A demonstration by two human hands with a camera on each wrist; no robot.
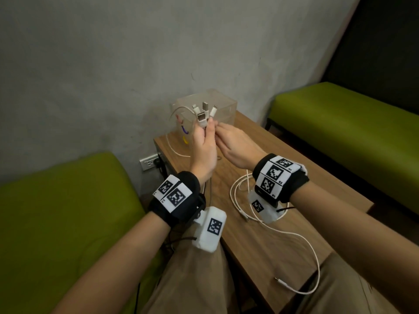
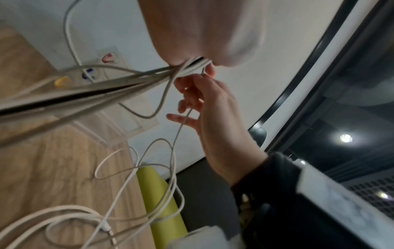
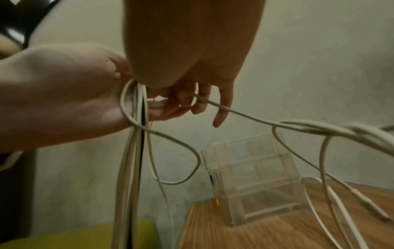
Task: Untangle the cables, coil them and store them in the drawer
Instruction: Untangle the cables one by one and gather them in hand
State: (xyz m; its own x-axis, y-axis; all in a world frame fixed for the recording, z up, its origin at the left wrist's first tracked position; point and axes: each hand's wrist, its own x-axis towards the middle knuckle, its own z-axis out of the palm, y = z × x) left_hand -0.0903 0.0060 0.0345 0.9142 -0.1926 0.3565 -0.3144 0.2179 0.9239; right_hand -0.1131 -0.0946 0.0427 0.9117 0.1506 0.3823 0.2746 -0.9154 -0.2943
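Above the wooden table (image 1: 283, 155) my left hand (image 1: 203, 138) grips a bundle of white cables (image 1: 204, 113) just below their plugs, which fan out upward. One black cable (image 3: 142, 134) runs among the strands hanging from that fist. Beside it, my right hand (image 1: 229, 138) pinches a single thin white cable (image 3: 234, 113) that leads off to a knotted tangle (image 3: 353, 130). In the left wrist view the right hand (image 2: 213, 107) holds this strand (image 2: 180, 131) as it drops to loose loops (image 2: 70, 217) on the table. The clear acrylic drawer box (image 1: 223, 109) stands behind the hands, against the wall.
A white cable loop (image 1: 238, 196) lies on the table under my right wrist, and a long strand (image 1: 315, 264) trails to a plug (image 1: 279, 280) near the front edge. Green benches (image 1: 56, 211) flank the table. A wall socket (image 1: 149, 163) sits low at the left.
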